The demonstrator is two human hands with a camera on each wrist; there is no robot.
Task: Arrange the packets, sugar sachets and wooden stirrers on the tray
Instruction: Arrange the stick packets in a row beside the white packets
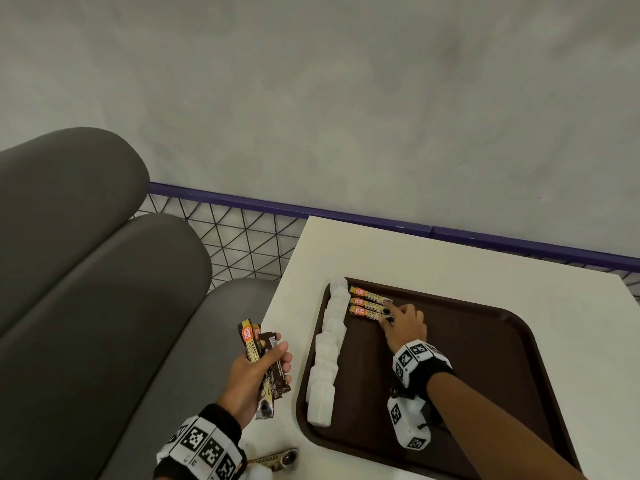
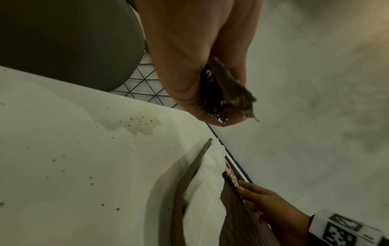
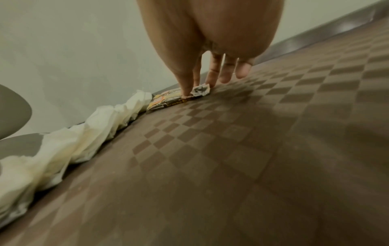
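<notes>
On the brown tray [image 1: 485, 358], a row of white sugar sachets [image 1: 329, 358] runs along the left rim. Three orange-and-black granules packets [image 1: 369, 304] lie side by side at the far left corner. My right hand [image 1: 398, 318] rests its straight fingertips [image 3: 212, 78] on the right ends of these packets [image 3: 168, 99]. My left hand [image 1: 273, 356] hovers over the table's left edge and grips a bunch of several more packets [image 1: 258, 344], seen close up as the held bunch [image 2: 227, 93]. No stirrers are in view.
One loose packet [image 1: 277, 460] lies on the white table [image 1: 415, 258] near its front left corner. A grey padded bench [image 1: 86, 271] stands to the left, with a wire-mesh rail [image 1: 242, 237] and a wall behind. Most of the tray's floor [image 3: 231, 149] is bare.
</notes>
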